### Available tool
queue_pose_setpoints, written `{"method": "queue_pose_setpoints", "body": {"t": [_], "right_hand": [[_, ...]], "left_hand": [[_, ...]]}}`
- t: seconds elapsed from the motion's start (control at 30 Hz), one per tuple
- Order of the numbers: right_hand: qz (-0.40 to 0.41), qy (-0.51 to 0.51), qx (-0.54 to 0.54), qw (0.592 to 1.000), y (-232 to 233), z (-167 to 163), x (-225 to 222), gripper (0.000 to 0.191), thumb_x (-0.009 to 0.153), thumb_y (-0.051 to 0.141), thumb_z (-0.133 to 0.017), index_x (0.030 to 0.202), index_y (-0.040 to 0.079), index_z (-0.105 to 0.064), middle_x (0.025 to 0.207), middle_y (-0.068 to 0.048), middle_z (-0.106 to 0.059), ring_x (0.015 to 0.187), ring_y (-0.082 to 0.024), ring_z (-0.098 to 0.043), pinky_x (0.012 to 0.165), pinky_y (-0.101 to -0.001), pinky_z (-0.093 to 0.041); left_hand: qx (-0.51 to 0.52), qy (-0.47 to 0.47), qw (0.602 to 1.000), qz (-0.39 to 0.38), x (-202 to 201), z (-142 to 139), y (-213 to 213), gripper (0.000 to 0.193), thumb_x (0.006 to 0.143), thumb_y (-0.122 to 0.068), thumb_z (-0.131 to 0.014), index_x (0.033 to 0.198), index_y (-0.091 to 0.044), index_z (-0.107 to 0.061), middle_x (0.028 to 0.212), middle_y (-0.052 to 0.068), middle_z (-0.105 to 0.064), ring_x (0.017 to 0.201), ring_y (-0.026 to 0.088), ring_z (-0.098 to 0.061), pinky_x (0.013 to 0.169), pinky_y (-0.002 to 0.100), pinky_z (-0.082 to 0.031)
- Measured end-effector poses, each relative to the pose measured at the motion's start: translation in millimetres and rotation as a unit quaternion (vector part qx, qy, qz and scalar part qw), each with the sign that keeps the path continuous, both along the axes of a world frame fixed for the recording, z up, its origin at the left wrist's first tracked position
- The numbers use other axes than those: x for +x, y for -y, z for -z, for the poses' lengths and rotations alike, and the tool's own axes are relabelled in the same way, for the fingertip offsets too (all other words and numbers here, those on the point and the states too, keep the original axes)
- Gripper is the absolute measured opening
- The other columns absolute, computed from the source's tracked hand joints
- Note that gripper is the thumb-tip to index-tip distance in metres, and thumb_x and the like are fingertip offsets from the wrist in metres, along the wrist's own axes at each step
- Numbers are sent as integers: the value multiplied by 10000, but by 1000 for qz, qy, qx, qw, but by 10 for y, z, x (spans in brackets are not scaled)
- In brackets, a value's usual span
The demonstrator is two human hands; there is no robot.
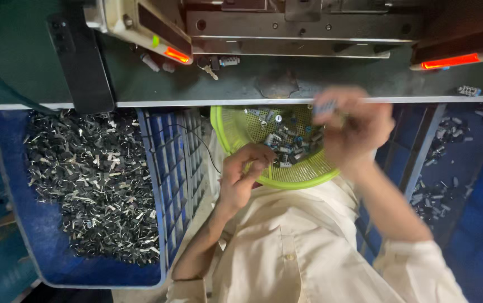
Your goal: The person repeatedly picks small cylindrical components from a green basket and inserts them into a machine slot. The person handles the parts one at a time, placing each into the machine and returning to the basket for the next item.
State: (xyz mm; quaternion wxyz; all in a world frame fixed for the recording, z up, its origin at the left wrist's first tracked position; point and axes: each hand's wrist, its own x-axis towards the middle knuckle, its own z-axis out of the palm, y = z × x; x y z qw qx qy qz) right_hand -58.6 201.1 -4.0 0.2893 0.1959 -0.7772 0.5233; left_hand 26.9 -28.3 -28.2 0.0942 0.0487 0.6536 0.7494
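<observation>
the small parts [286,147] in hand are little cylinders with thin metal legs, dark and silver with a few blue ones, heaped loose in a lime-green mesh basket [236,126] on the person's lap. they look very light and stiff-bodied, but the legs are likely thin enough to bend and to snag on each other in the heap, so the barrel is probably the safer place to pinch, lifting one clear of its neighbours rather than dragging it.

the left hand [244,171] sits at the near-left rim of the basket, thumb and fingertips pressed together in a pinch; whether a part is between them is too small to tell. the heap lies just beyond and to the right of those fingertips, nearly touching them.

the right hand [353,126] is raised above the far-right side of the basket and blurred; its fingers curl round a small bluish piece [325,106] at the tips, with the heap below and to the left of them.

outward from the hands: a green bench edge [140,84] with a press-like machine [297,28] and red-lit bars beyond the fingers, and a blue crate [165,146] of dark metal scraps [95,179] well to the left of the left hand.
</observation>
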Motion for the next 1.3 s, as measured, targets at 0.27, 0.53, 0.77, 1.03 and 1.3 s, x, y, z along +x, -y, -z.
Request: {"method": "queue_pose_setpoints", "body": {"t": [0.27, 0.53, 0.77, 1.03, 1.3], "right_hand": [[44, -64, 153, 985, 173, -613, -1123, 215, 1035, -148, -714, 1066, 64, -729, 925, -86, -729, 813, -242, -683, 705, -360, -497], [-19, -10, 237, 971, -24, -846, -866, 211, 979, -165, -590, 1055, -8, -709, 967, -110, -738, 840, -257, -704, 840, -388, -526], [-158, 183, 58, 968, 393, -394, 218, 380, 823, 95, -713, 1146, -63, -591, 1171, -215, -663, 1071, -366, -672, 939, -431, -533], [-35, 243, -116, 962, 430, 327, 938, 318, 785, -268, -591, 985, -24, -628, 1092, -188, -698, 965, -218, -716, 793, -290, -625], [-70, 295, -345, 889, 298, 410, 790, 358, 907, -179, -698, 1079, 47, -480, 1039, -106, -634, 1001, -218, -706, 836, -357, -607]], "left_hand": [[-53, 23, 998, 39, -45, -213, -24, 175, 1013, -179, -642, 949, -18, -619, 1032, 72, -712, 888, 125, -646, 775, 273, -509], [27, 63, 997, 30, -39, -91, 26, 157, 1013, -143, -655, 1005, 13, -647, 1028, 80, -683, 888, 138, -612, 813, 282, -492], [107, -5, 994, 5, -135, -261, 32, 160, 1009, -119, -665, 994, 33, -620, 1034, 108, -681, 959, 190, -646, 900, 310, -514], [-94, -87, 992, 13, -295, -416, -138, 175, 872, -37, -702, 1022, 14, -628, 881, 107, -668, 788, 124, -655, 730, 249, -523], [-103, -76, 991, 48, -342, -595, -172, 154, 901, -83, -730, 1024, -25, -658, 781, 45, -690, 671, 112, -661, 629, 262, -520]]}}
